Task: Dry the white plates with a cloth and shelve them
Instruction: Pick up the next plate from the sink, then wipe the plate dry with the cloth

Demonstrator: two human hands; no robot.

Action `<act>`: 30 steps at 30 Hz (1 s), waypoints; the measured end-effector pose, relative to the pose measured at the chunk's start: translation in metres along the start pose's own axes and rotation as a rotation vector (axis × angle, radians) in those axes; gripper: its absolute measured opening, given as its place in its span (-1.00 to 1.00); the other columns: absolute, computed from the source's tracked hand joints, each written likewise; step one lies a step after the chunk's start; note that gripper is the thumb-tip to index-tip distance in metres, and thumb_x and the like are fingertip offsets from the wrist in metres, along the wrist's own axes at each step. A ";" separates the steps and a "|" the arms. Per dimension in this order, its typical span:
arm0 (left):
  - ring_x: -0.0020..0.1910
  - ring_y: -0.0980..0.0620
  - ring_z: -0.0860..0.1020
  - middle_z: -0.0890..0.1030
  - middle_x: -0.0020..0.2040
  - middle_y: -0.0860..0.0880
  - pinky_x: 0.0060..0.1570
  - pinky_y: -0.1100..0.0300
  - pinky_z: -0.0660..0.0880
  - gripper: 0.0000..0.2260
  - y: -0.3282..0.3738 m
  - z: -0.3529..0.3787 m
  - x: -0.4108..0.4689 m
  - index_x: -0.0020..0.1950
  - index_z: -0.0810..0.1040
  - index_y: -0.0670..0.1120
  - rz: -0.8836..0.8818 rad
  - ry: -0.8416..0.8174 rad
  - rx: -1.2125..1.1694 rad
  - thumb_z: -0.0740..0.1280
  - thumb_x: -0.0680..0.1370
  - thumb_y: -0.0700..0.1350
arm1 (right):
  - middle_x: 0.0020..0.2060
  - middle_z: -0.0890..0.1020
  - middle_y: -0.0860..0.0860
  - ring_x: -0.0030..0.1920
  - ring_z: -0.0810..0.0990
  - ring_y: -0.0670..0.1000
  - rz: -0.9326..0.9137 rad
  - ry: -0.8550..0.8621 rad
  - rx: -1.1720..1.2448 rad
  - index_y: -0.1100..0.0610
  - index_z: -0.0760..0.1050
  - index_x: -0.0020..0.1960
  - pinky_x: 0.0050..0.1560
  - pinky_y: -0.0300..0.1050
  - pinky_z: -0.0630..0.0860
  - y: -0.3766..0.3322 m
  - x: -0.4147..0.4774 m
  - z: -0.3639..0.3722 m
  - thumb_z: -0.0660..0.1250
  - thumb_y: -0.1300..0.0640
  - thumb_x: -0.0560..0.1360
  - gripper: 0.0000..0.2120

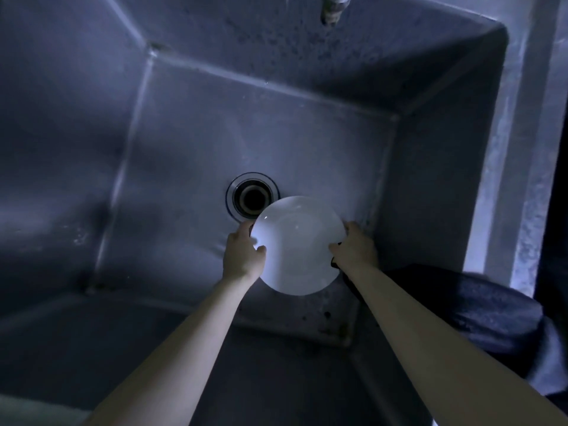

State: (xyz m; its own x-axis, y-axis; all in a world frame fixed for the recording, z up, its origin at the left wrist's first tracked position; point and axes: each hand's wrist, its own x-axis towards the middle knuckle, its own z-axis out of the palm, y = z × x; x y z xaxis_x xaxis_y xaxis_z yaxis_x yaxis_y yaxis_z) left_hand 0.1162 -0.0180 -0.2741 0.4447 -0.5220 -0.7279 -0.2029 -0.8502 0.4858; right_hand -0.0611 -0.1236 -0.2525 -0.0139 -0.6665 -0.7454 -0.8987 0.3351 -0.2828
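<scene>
Drying step, I judge: left hand (242,256) and right hand (356,247) grasp white plate (298,244); dark cloth (336,264) beneath right fingers (349,228). Next: wipe plate face.

We see a dim, blue-tinted view; the white plate (296,250) glows brightest at centre, the sink (92,149) walls fall into shadow at left, straight edges bow outward, and the lower right blurs.
</scene>
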 end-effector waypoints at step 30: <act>0.32 0.08 0.53 0.57 0.29 0.22 0.37 -0.17 0.45 -0.64 0.113 -0.112 -0.144 0.39 0.38 0.27 0.290 0.023 -0.894 0.20 0.70 -0.15 | 0.05 0.57 -0.11 0.04 0.59 0.02 -0.217 0.241 0.576 -0.06 0.47 0.22 -0.01 0.05 0.59 -0.053 -0.163 -0.140 0.40 -0.08 0.50 -0.68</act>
State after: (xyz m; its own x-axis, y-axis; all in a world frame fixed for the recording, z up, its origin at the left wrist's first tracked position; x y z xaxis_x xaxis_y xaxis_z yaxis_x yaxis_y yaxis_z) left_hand 0.1272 -0.0315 -0.0600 0.5008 -0.6959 -0.5147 0.4326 -0.3139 0.8452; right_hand -0.0730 -0.1257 -0.0316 -0.0163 -0.8670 -0.4980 -0.5150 0.4342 -0.7391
